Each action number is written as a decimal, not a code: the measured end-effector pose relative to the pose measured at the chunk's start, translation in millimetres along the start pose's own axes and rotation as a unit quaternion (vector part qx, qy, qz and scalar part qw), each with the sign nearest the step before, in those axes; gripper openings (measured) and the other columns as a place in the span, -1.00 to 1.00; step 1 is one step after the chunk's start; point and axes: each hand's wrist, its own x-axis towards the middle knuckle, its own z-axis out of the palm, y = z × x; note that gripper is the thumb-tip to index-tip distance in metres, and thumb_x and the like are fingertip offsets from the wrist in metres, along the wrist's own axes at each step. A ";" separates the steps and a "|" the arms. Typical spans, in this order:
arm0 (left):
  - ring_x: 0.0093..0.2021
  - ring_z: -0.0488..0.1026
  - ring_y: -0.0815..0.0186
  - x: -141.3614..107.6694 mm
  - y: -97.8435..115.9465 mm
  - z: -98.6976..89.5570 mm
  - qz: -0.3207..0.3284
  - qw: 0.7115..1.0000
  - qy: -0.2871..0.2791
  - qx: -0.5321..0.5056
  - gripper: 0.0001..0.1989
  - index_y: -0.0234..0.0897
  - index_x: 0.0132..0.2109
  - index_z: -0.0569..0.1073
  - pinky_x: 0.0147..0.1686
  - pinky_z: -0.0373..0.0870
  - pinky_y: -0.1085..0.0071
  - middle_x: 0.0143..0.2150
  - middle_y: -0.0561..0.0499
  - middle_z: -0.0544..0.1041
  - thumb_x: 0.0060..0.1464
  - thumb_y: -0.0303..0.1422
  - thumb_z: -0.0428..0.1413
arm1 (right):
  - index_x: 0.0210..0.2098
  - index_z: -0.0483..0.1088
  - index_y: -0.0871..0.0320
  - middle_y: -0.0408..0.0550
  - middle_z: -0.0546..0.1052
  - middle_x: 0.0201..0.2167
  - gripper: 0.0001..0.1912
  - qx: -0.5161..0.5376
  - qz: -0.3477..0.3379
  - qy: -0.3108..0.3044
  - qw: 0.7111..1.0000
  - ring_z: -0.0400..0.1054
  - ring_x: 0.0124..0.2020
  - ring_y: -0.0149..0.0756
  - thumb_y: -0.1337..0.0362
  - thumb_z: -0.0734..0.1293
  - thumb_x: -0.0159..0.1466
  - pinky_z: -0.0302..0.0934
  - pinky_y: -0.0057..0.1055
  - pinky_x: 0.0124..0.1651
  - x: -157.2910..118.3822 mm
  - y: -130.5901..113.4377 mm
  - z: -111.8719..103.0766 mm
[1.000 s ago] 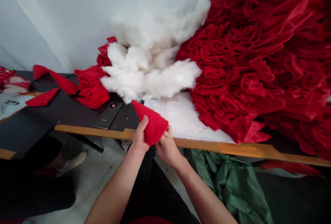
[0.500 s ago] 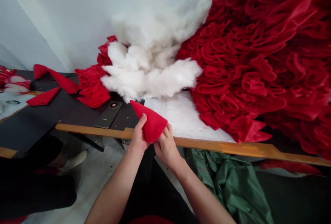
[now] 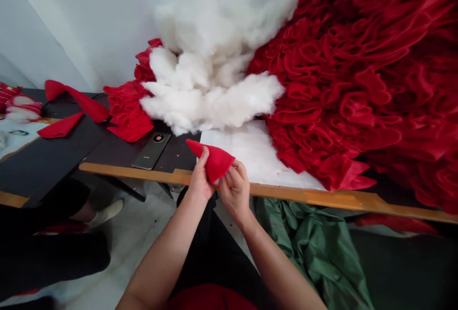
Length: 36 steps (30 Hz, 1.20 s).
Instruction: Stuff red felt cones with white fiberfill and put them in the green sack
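A red cone-shaped felt hat (image 3: 217, 161) is held just over the table's front edge, its tip pointing up and left. My left hand (image 3: 202, 179) grips its left side, thumb on top and fingers underneath. At the wide, open end, my right hand (image 3: 236, 186) has its fingers bent against the rim; some fingertips are hidden at the opening. Behind the hat lies a large heap of white stuffing (image 3: 214, 100). A white sheet (image 3: 250, 152) lies under the stuffing's front right side.
A huge pile of red cloth pieces (image 3: 339, 100) fills the right. Left of the stuffing are a smaller red stack (image 3: 130, 114), a phone (image 3: 152, 150) and loose red cones (image 3: 86, 102). Green fabric (image 3: 315, 248) hangs below the table edge (image 3: 304, 194). Another person's leg and shoe (image 3: 107, 211) show lower left.
The hat has shifted slightly right and its wide end has turned, so it looks shorter. My right hand has moved a little right and up along the rim.
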 end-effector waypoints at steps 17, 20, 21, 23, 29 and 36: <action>-0.41 0.51 0.33 -8.2 -18.7 12.6 -0.011 1.000 -0.004 0.003 -0.79 -0.37 -0.29 0.48 -0.32 0.46 0.47 -0.38 -0.04 0.57 0.04 -0.28 0.15 | -0.28 0.39 0.11 0.02 0.45 -0.25 -0.82 -0.050 -0.023 0.062 0.997 0.38 -0.19 -0.21 0.43 0.19 0.23 0.35 -0.22 -0.15 4.5 -6.6 -19.7; -0.35 0.52 0.29 -5.3 -21.4 11.4 -0.020 1.000 0.000 -0.007 -0.72 -0.37 -0.25 0.47 -0.27 0.47 0.42 -0.34 -0.07 0.57 0.07 -0.19 0.11 | -0.17 0.40 0.10 0.03 0.45 -0.22 -0.77 -0.071 -0.031 0.075 0.994 0.39 -0.17 -0.21 0.45 0.19 0.26 0.36 -0.20 -0.13 3.0 -8.7 -27.0; -0.33 0.52 0.27 -4.1 -22.1 10.7 -0.030 1.000 0.000 -0.006 -0.69 -0.37 -0.24 0.47 -0.24 0.47 0.40 -0.33 -0.08 0.56 0.09 -0.16 0.09 | -0.12 0.40 0.08 0.03 0.45 -0.20 -0.74 -0.079 -0.049 0.067 0.993 0.39 -0.15 -0.20 0.45 0.20 0.26 0.36 -0.19 -0.10 1.3 -9.9 -29.4; -0.29 0.52 0.25 -2.8 -24.5 10.4 -0.063 0.998 -0.011 -0.006 -0.64 -0.39 -0.24 0.47 -0.18 0.47 0.38 -0.34 -0.09 0.55 0.12 -0.12 0.05 | -0.04 0.38 0.06 0.06 0.45 -0.13 -0.68 -0.097 -0.099 0.032 0.990 0.37 -0.06 -0.17 0.46 0.19 0.27 0.35 -0.15 -0.03 -2.4 -10.8 -32.0; -0.01 0.46 0.10 -8.1 -30.7 6.0 -0.088 0.992 -0.089 0.020 -0.61 -0.41 -0.14 0.48 0.00 0.39 0.29 -0.19 -0.18 0.55 0.07 -0.13 0.11 | -0.05 0.40 0.11 0.08 0.46 -0.11 -0.71 -0.060 -0.025 0.010 0.998 0.37 -0.03 -0.15 0.42 0.19 0.28 0.35 -0.15 0.01 0.8 -1.5 -32.7; -0.10 0.50 0.22 -2.8 -31.4 -7.4 0.012 0.998 -0.055 0.037 -0.68 -0.39 -0.10 0.45 -0.08 0.40 0.41 -0.17 -0.12 0.56 -0.01 -0.31 0.18 | -0.02 0.35 0.08 0.08 0.39 -0.02 -0.70 0.013 0.034 0.025 0.999 0.37 -0.03 -0.21 0.39 0.22 0.27 0.41 -0.29 -0.10 -2.3 -8.4 -38.6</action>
